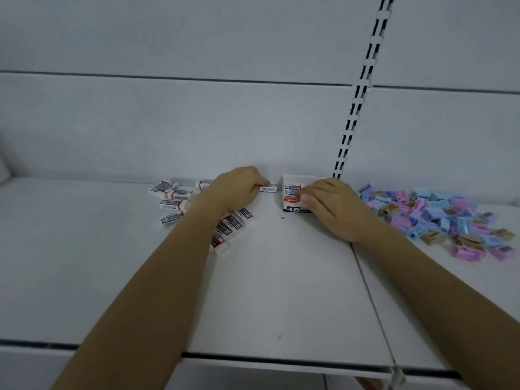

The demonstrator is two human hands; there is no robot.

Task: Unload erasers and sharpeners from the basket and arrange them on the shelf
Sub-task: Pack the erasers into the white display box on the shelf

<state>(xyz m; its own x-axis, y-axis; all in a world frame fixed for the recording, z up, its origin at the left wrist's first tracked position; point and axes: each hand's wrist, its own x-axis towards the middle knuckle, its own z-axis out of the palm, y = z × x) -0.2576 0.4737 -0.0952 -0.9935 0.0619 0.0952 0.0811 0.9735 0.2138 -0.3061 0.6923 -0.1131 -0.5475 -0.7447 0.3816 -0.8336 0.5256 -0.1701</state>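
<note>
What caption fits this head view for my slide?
Left hand holds an eraser beside the box held by the right hand; loose erasers left, sharpeners right.

The front half of the shelf lies bare, so a hand can slide in from the near edge, either between the two forearms or far to the left. At the back left, scattered erasers block the way. The left hand lies over them, pinching one eraser just beside the open box, which leaves only a narrow gap. The right hand holds the box's right side. Beyond it a sharpener pile covers the shelf. The back wall closes the rear.
</note>
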